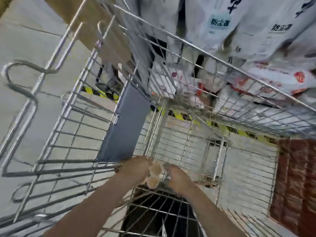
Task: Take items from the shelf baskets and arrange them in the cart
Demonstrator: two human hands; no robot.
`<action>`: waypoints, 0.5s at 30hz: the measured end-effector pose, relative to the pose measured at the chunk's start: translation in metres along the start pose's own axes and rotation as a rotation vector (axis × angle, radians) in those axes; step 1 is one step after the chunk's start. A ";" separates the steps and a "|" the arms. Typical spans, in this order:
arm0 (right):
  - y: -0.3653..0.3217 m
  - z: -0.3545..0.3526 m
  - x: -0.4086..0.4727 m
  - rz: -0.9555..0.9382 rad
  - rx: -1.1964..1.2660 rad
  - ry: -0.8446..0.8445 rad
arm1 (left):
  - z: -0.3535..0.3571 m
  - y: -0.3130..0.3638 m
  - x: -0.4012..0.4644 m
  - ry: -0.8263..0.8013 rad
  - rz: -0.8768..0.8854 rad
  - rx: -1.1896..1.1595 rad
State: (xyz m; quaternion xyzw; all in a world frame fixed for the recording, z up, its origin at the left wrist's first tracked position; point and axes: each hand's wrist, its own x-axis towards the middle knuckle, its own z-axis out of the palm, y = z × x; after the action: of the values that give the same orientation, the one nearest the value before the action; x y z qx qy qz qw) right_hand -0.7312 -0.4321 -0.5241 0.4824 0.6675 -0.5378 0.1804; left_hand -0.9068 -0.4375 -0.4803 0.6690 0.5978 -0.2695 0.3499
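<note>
**cartwatcher:** Both hands are busy, as far as I can make out. Your left hand [136,165] and right hand [177,178] are down low at the near end of the cart [71,134], closed in around a small pack of round tan items [154,175] from either side. Left fingers look curled onto the pack's left edge, right fingers onto its right edge. The frame is smeared though, so don't quote me on the exact finger placement.

**aisle_nine:** So is that pack actually in the cart yet or not?

**cartwatcher:** Going in, I'd say. It sits between your hands right above the wire floor, near the middle. Can't tell if it's touching the wires or just hovering over them.

**aisle_nine:** And the rest of the job?

**cartwatcher:** My guess is you're early on. Apart from a grey panel [126,122] leaning against the left wall, I can't spot anything else lying in the cart, just bare wire with the floor showing through. Meanwhile the shelf basket [239,69] at far right is still stuffed with white and red bags [273,77], and more pale packets hang above it.

**aisle_nine:** So plenty left to fetch.

**cartwatcher:** Yep. Set this one down neatly, let go, then back up to the basket. Loads of trips ahead by the look of it.
</note>
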 end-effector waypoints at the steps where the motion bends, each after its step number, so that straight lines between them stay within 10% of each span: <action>1: 0.003 0.001 0.011 -0.006 0.004 0.016 | 0.010 -0.002 0.012 -0.009 0.023 0.058; 15: 0.039 0.044 0.083 -0.121 -0.143 0.062 | 0.072 -0.013 0.076 -0.022 -0.019 0.374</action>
State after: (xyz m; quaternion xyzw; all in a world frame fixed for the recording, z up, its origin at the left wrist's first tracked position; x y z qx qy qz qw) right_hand -0.7498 -0.4358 -0.6237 0.4437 0.7372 -0.4835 0.1609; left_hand -0.9048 -0.4477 -0.5851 0.7138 0.5398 -0.3864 0.2233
